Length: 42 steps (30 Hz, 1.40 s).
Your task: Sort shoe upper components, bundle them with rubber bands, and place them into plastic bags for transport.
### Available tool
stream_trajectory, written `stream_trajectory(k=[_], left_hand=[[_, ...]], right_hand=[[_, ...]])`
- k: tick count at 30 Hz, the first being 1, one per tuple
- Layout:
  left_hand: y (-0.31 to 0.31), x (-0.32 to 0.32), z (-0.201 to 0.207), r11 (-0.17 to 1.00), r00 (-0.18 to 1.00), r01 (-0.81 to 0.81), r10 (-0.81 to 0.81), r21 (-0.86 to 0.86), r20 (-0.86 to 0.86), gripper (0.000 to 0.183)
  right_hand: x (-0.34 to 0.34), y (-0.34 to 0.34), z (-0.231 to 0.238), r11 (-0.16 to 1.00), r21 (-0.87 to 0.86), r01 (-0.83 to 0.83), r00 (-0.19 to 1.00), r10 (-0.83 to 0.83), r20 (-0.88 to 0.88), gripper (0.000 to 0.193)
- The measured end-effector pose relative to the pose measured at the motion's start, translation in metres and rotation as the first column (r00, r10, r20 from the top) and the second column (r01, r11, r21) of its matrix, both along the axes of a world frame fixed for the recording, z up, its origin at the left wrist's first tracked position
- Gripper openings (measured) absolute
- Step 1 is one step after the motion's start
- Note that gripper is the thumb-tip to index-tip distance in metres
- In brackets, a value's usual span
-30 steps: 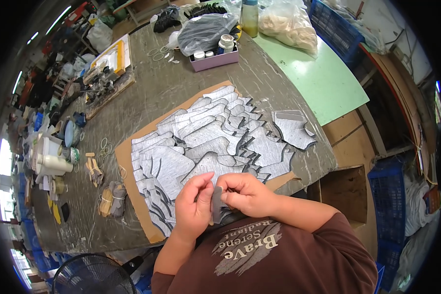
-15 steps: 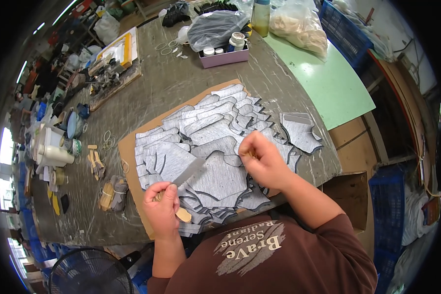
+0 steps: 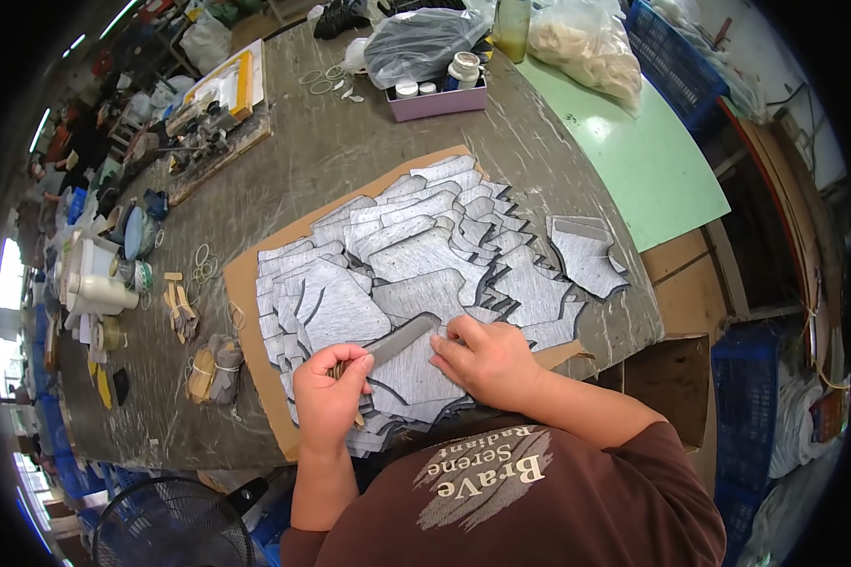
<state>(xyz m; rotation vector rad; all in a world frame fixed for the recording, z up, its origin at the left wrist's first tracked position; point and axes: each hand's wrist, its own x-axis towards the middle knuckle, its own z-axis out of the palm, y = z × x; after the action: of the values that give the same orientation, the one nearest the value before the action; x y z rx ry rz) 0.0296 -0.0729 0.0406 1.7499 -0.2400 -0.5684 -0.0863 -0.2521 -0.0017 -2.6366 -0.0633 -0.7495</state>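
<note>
Between my hands a narrow dark grey strip (image 3: 402,342) lies along the upper edge of a cut light grey piece (image 3: 421,373). My left hand (image 3: 329,392) is closed, thumb and forefinger pinching the strip's left end. Small tan pieces (image 3: 358,419) stick out from under that hand, mostly hidden by the palm. At the strip's right end my right hand (image 3: 490,364) is closed, fingertips pinched on the strip and edge. Many overlapping dark-edged grey pieces (image 3: 411,248) surround both hands on a brown cardboard sheet (image 3: 246,312).
More grey pieces (image 3: 586,255) lie apart at right. Tied strip bundles (image 3: 216,369) and rubber bands (image 3: 203,265) sit at left. A purple box (image 3: 440,104) with jars stands at the far side, near a green board (image 3: 624,142). A black fan (image 3: 172,524) is at lower left.
My right hand has come down and left to the strip's end. The strip, earlier raised in my left hand, now lies along the grey piece's edge.
</note>
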Motion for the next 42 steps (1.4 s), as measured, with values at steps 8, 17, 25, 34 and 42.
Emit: stream_trajectory(k=[8, 17, 25, 34, 42], left_hand=[[-0.002, 0.001, -0.002, 1.000, 1.000, -0.002, 0.002, 0.020, 0.000, 0.006], [-0.004, 0.002, -0.004, 0.999, 0.999, -0.008, 0.006, 0.032, 0.041, 0.006], [-0.005, 0.005, -0.004, 0.934, 0.825, 0.043, -0.233, 0.355, 0.514, 0.005], [0.000, -0.002, -0.013, 0.995, 0.864, 0.090, -0.053, -0.050, 0.501, 0.011], [-0.002, 0.001, -0.010, 0.967, 0.858, 0.146, -0.229, 0.209, 0.460, 0.023]], right_hand=[[0.002, 0.001, 0.000, 0.999, -0.031, 0.013, 0.999, -0.012, 0.030, 0.021], [0.001, 0.002, -0.001, 0.993, -0.120, -0.004, 1.000, 0.006, 0.009, 0.016], [0.000, 0.003, 0.002, 0.990, -0.141, 0.008, 0.994, -0.024, -0.111, 0.017], [0.015, -0.009, 0.015, 0.939, 0.344, 0.006, 1.000, -0.007, 0.001, 0.026], [-0.002, -0.029, 0.018, 0.836, 0.549, 0.004, 0.994, -0.066, 0.093, 0.013]])
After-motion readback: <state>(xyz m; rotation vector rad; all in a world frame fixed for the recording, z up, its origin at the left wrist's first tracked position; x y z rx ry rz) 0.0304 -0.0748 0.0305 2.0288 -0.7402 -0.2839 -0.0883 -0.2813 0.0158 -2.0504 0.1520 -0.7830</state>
